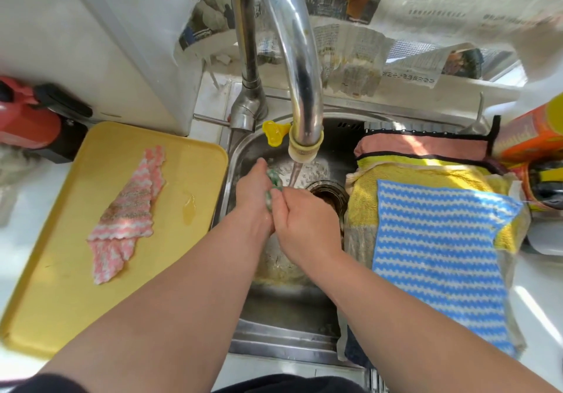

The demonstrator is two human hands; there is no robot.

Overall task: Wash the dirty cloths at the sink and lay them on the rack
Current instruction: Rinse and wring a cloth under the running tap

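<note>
Over the steel sink [243, 155], my left hand [253, 197] and my right hand [304, 219] together grip a small green-and-white cloth [273, 186], which is mostly hidden between them. Water runs from the chrome tap [300, 88] just beside the hands. A dirty pink-and-white striped cloth [128, 210] lies crumpled on a yellow tray [45, 286] left of the sink. On the right side, a blue-and-white striped cloth [438, 258] lies spread flat over a yellow towel [362, 207], with a pink cloth [426, 146] behind them. The rack itself is covered by these cloths.
The drain [329, 193] sits right of my hands. A red appliance [27, 118] stands at the far left and an orange container [533, 137] at the far right. Newspaper [350, 66] lines the wall behind the tap. A puddle [190, 204] lies on the tray.
</note>
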